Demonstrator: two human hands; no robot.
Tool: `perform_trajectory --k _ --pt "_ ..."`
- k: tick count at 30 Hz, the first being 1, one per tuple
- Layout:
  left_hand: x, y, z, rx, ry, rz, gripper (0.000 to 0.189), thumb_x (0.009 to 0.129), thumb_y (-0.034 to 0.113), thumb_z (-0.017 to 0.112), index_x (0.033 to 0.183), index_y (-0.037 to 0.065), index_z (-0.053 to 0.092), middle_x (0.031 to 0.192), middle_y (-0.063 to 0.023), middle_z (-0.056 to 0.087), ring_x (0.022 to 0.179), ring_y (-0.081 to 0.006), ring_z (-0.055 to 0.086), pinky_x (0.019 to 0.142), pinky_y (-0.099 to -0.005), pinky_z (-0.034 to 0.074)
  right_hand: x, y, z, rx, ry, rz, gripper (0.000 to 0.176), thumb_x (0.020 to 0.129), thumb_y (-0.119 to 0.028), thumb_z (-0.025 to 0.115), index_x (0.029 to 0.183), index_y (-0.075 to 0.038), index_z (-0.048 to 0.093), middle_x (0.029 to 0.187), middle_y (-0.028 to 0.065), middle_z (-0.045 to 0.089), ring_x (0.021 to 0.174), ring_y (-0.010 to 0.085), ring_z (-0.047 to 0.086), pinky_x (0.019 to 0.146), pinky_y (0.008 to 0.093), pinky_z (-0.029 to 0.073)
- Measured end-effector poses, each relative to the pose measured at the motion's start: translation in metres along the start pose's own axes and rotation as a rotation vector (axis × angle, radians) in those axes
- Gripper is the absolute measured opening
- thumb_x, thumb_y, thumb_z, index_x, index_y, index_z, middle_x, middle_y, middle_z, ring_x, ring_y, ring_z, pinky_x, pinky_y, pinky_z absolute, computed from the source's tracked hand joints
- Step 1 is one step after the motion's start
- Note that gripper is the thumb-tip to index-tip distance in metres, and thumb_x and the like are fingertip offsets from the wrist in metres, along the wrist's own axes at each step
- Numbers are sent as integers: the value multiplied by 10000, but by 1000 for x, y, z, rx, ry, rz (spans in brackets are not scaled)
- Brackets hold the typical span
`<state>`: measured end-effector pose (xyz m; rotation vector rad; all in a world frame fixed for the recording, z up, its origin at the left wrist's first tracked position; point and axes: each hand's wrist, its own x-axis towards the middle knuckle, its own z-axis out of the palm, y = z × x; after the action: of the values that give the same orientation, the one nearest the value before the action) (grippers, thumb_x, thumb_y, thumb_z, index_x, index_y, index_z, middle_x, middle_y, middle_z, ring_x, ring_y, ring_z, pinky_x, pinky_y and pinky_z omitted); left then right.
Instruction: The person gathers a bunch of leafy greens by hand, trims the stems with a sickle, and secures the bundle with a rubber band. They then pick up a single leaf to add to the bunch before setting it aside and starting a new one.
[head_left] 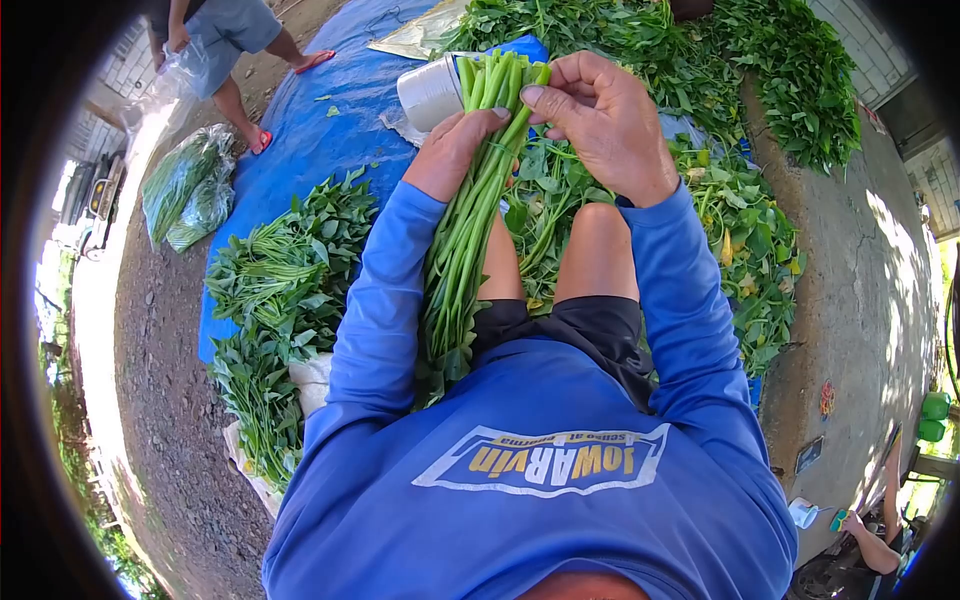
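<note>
A long bunch of leafy greens point(468, 250) lies along my left forearm, its cut stem ends pointing away from me and its leaves down by my lap. My left hand point(452, 155) is wrapped round the stems below their cut ends, thumb across the top. At the upper right of the bunch, my right hand point(605, 125) is closed, thumb and forefinger pinching at a stem end. Just behind the stem ends lies a silvery metal can point(428, 93), partly covered by the bunch. Loose greens point(545, 185) lie between my knees.
Heaps of greens lie at the left point(290, 260), the back point(600, 30) and the right point(750, 260). Under them spreads a blue tarp point(310, 110). A plastic bag of greens point(190, 190) rests on the dirt. One person point(235, 45) stands at upper left; another person's arm point(875, 545) shows at lower right.
</note>
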<state>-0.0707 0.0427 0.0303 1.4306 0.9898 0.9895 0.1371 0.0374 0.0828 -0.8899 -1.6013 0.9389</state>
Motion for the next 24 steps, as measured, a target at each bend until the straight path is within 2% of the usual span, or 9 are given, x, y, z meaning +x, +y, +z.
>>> perform_trajectory --k 2,5,10,14,16,19,20,23,24 --pt "5 -13 -5 161 -13 141 574 1061 525 495 1174 -19 639 869 -136 720 761 -223 729 701 -337 602 -2 6 7 74 47 -89 225 939 -144 791 1004 44 687 833 74 724 762 121 698 672 278 570" --pt "-5 2 7 -218 -77 -117 635 1042 633 543 1217 28 627 869 -108 701 736 -168 707 647 -304 582 11 15 12 152 68 -27 226 935 -151 802 979 38 686 826 68 719 718 107 690 638 266 571" --pt "-8 0 -10 -199 -117 -81 735 1026 711 481 1211 15 630 878 -105 712 739 -188 703 683 -324 588 16 9 -12 178 357 49 337 952 -313 803 1039 0 714 879 64 738 705 107 697 624 250 576" --pt "-9 -1 -24 -422 -220 -53 754 1025 725 456 1301 41 609 945 -122 715 780 -211 710 734 -342 596 -3 19 10 489 55 316 383 918 -255 836 1189 -20 701 967 46 733 805 112 698 669 273 576" --pt "-2 -7 -26 -405 -371 -97 770 1038 725 406 1392 62 575 1031 -144 713 861 -230 721 771 -352 603 6 18 31 460 -102 196 391 908 -254 849 1184 -19 701 1001 48 734 865 125 704 734 296 581" --pt "-11 -6 -14 -429 -123 -90 928 958 840 414 1379 26 563 1062 -170 719 946 -258 723 835 -359 590 14 13 50 452 -116 -14 389 902 -258 860 1171 -24 704 1003 40 733 884 137 706 773 313 578" --pt "-7 -11 -41 -100 -322 244 855 945 761 578 1351 9 568 1106 -178 720 989 -262 721 899 -366 582 23 9 55 462 -94 -106 386 902 -261 862 1165 -26 705 996 35 733 879 140 706 776 316 576" --pt "-32 21 -43 51 -296 86 726 916 585 708 1321 -3 578 1099 -174 719 1001 -259 717 917 -374 582 39 -3 66 448 -177 -44 424 896 -298 872 1174 -31 695 1044 41 736 925 143 705 838 314 571" --pt "-36 22 -55 -5 -235 41 603 910 433 726 1296 -10 594 1085 -171 719 1001 -264 717 915 -390 586 45 -9 63 497 -319 30 713 890 -325 878 1430 6 551 1180 95 720 1097 169 691 958 313 552"
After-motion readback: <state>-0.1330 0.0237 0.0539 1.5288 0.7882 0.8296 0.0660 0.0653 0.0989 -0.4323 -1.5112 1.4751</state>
